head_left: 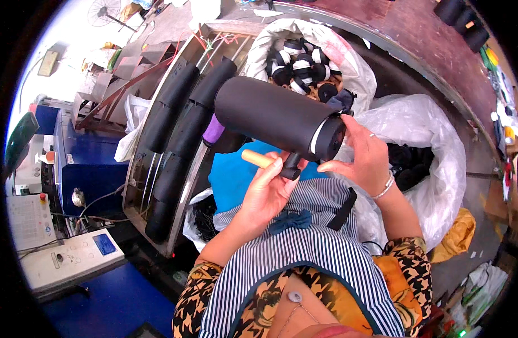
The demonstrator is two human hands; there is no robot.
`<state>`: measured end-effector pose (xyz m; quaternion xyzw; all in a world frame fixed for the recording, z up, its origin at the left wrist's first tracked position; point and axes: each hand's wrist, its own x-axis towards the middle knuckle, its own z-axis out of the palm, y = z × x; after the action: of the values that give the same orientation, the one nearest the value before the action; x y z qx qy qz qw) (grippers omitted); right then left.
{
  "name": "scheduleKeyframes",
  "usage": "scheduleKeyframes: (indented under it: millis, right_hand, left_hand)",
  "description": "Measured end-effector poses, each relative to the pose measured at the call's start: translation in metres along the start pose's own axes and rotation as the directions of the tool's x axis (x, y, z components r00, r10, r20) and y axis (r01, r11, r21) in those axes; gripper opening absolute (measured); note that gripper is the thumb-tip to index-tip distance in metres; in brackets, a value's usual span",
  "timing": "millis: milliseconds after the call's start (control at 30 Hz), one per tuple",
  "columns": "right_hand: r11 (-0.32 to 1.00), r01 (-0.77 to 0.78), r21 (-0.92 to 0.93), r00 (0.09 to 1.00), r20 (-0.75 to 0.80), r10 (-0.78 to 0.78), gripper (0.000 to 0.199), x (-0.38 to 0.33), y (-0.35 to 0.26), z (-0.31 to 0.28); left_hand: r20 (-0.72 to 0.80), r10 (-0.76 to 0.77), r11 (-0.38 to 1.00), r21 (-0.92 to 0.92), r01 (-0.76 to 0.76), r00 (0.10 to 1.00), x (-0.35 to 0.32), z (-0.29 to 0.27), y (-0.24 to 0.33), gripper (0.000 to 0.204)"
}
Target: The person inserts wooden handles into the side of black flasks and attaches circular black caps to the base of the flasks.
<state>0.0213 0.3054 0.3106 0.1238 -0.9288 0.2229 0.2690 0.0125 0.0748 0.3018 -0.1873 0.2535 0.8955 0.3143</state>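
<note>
A large matte black bottle lies slantwise in front of me, its right end fitted with a black lid that has a white ring. My right hand spans this lid, fingertips at its upper edge and thumb below. Under the bottle, my left hand is closed around a short tan rod and a small black cylindrical piece. Whether the rod and the black piece are joined is hidden by the fingers. A purple band shows beneath the bottle's left end.
At left, a tilted wooden rack holds several black bottles. Ahead stands a white sack of black-and-white lids. A clear plastic bag with black pieces is at right. A blue-topped machine and control box stand far left.
</note>
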Motion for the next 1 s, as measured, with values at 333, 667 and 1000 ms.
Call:
scheduleKeyframes:
  millis: [333, 667, 1000]
  right_hand:
    - [0.293, -0.743, 0.602, 0.665, 0.717, 0.212, 0.038, -0.017, -0.019, 0.025]
    - [0.704, -0.551, 0.447, 0.833, 0.348, 0.431, 0.051, -0.03, 0.001, 0.058]
    - [-0.582, -0.488, 0.65, 0.58, 0.74, 0.34, 0.047, -0.039, -0.019, 0.068]
  left_hand:
    - [-0.058, 0.189, 0.982, 0.04, -0.187, 0.98, 0.017, -0.02, -0.001, 0.007]
    - [0.001, 0.256, 0.948, 0.196, -0.251, 0.967, 0.015, -0.006, -0.004, 0.007]
    - [0.317, 0.589, 0.549, 0.518, -0.656, 0.744, 0.058, -0.009, -0.031, 0.032]
